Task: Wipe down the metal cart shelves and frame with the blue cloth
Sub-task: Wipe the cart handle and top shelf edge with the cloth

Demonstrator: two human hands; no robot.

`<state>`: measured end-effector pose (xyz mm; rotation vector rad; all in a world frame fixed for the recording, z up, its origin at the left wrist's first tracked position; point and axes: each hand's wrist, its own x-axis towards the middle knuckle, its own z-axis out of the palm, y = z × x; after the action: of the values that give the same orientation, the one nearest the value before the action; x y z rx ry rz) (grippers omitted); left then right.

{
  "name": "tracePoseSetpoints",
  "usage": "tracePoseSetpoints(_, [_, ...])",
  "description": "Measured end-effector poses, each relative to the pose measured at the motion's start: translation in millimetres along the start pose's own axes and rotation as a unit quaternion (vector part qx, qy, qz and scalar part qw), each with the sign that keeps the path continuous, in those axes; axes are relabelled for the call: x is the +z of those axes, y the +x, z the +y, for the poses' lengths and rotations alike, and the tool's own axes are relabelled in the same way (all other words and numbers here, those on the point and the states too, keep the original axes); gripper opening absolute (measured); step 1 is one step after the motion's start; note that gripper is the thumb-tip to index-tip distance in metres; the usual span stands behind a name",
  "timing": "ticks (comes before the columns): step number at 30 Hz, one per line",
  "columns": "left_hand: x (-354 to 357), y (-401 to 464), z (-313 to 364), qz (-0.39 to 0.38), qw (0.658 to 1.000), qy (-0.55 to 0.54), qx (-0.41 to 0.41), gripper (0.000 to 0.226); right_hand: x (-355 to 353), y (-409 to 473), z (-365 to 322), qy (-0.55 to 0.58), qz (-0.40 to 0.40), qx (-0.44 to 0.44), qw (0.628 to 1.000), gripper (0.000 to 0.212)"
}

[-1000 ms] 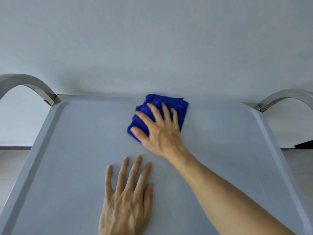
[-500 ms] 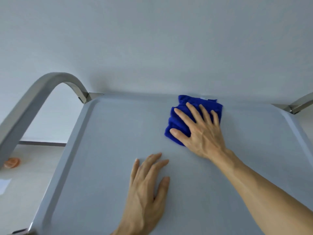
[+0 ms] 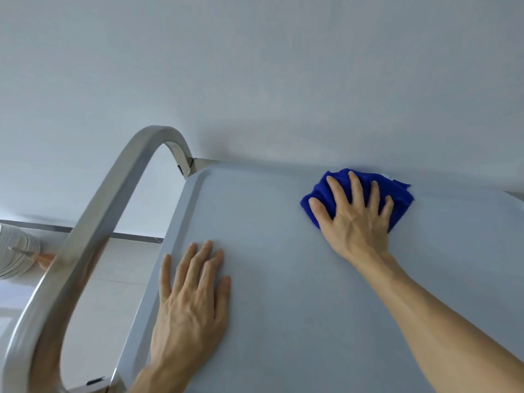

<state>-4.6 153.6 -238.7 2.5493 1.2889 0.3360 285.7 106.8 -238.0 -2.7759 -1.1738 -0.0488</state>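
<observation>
The cart's top shelf (image 3: 283,236) is a flat grey metal tray with a raised rim. The bunched blue cloth (image 3: 317,194) lies against the shelf's far edge, toward the right. My right hand (image 3: 354,219) presses flat on the cloth with fingers spread and covers most of it. My left hand (image 3: 190,302) rests palm down on the shelf near its left rim, holding nothing. The curved steel handle of the frame (image 3: 93,222) arches up along the left side.
A plain pale wall (image 3: 255,80) stands directly behind the cart's far edge. On the floor to the left sit a white ribbed object (image 3: 14,251) and something small and orange (image 3: 45,258). Pale floor tiles show through the handle loop.
The view has swung left, bringing the left handle into frame and dropping the right one. My right hand and cloth sit farther right along the far edge. My left hand has flattened near the left rim.
</observation>
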Motion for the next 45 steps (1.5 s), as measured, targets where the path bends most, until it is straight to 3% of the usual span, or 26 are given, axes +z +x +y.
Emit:
tracePoseSetpoints(5, [-2.2,0.7,-0.5,0.001,1.000,-0.004,0.006,0.046,6.2,5.4,-84.2,0.021,0.005,-0.050,0.999,0.067])
tracePoseSetpoints(9, [-4.2,1.3,-4.1,-0.003,1.000,-0.009,0.006,0.047,11.5,-0.2,-141.2,0.043,-0.029,-0.248,0.967,0.059])
tracePoseSetpoints(14, [-5.9,2.7,-7.9,-0.007,1.000,0.004,0.015,0.049,5.6,-1.5,-122.7,0.051,-0.048,-0.335,0.940,0.055])
tracePoseSetpoints(20, [-0.5,0.8,-8.9,0.029,0.999,0.008,0.032,0.047,4.5,1.3,-83.3,0.045,0.004,-0.256,0.966,0.055])
tracePoseSetpoints(28, [3.1,1.1,-6.5,0.052,0.998,0.003,0.034,0.044,14.6,27.3,-168.0,0.016,0.029,-0.173,0.984,0.058])
tracePoseSetpoints(32, [-1.6,1.5,-6.2,0.039,0.998,-0.043,0.022,0.041,14.2,8.0,-185.2,0.032,0.015,-0.248,0.968,0.058])
tracePoseSetpoints(36, [-7.3,0.7,-6.8,0.079,0.982,-0.172,-0.004,0.032,9.5,-9.9,-169.1,0.035,-0.040,-0.312,0.949,0.059])
tracePoseSetpoints(41, [-13.6,-2.0,-7.4,0.131,0.948,-0.287,-0.051,0.023,2.1,-41.6,-137.0,0.049,-0.059,-0.308,0.948,0.056])
tracePoseSetpoints(45, [-17.0,-4.0,-10.6,0.149,0.939,-0.300,-0.078,0.014,-5.9,-77.0,-106.3,0.042,-0.065,-0.291,0.953,0.055])
